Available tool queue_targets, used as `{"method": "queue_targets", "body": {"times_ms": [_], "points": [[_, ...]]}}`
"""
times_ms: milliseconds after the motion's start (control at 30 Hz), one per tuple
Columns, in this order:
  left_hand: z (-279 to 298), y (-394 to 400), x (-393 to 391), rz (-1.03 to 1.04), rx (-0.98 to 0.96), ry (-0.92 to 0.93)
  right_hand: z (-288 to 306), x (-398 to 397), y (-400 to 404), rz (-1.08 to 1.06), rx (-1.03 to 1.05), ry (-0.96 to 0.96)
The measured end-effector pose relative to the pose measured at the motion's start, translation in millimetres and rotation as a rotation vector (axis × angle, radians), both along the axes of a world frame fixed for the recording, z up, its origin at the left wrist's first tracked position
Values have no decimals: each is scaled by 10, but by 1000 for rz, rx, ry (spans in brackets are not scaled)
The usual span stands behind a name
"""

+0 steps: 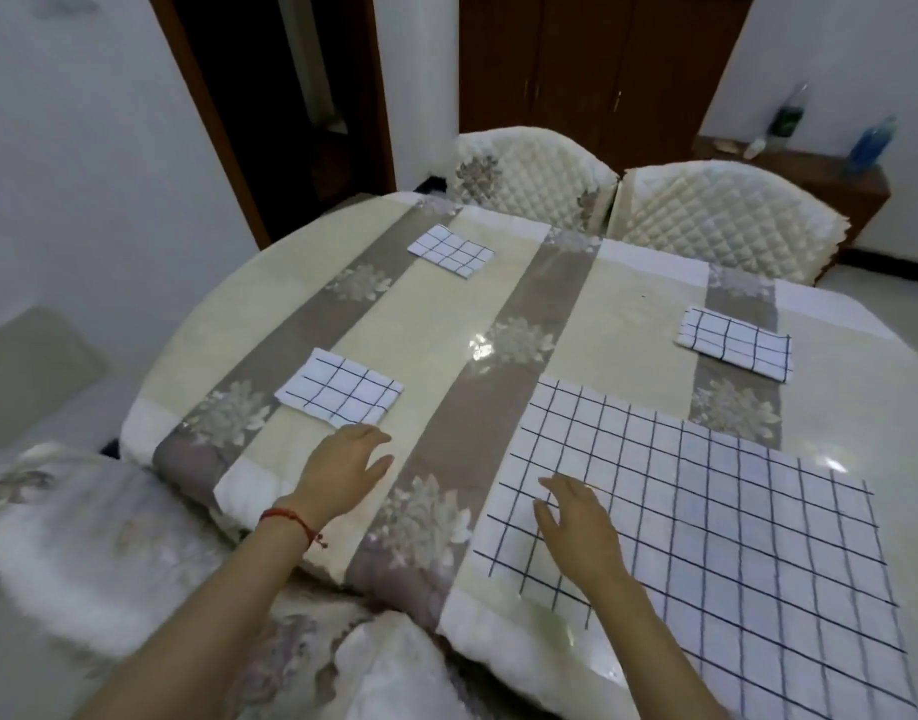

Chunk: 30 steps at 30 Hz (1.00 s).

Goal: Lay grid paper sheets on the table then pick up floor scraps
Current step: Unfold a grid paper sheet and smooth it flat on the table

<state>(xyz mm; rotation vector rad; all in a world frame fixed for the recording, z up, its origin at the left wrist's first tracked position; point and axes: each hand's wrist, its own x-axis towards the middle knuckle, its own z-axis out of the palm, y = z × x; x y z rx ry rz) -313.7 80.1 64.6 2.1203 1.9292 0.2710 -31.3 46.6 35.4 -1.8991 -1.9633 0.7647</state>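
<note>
Head view, near to far. Risk 1: the large unfolded white sheet with dark blue grid lines (706, 517) lies flat at the near-right of the round table under a glossy cream-and-taupe floral cover (436, 324), and its near-right corner looks to overhang the table edge. The cover is shiny, prob. slick; a sideways drag by the palm could slide the sheet off to the floor or rumple it. Risk 2: the left forearm crosses above a cream quilted chair back (82, 527) pushed to the table; a sweep could snag it.

Right hand (576, 527): palm down on the sheet's near-left part, fingers spread and fairly straight, holding nothing, appears to rest on or press the paper.

Left hand (342, 472): wrist with red cord bracelet (290, 519), palm down over the bare cover, fingers loosely extended, empty, tips just short of the near-left small folded grid sheet (339, 389). Contact with table: cannot tell.

Farther: second folded grid sheet (735, 343) at right, third (450, 250) at far-left, all well apart. Floor scraps not in view.
</note>
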Motion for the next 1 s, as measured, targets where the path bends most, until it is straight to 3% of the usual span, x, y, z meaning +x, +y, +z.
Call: {"method": "queue_targets", "body": {"times_ms": [200, 367, 800, 1000], "points": [[-204, 495, -1115, 10, -50, 1, -15, -1109, 458, -70, -74, 38], [-355, 841, -1600, 92, -67, -61, -72, -1740, 720, -117, -138, 133], [-693, 1446, -1528, 507, -239, -495, -291, -2594, 1206, -441, -212, 326], [-656, 1412, -1498, 590, -285, -727, -313, -2680, 1291, -623, -208, 429]]}}
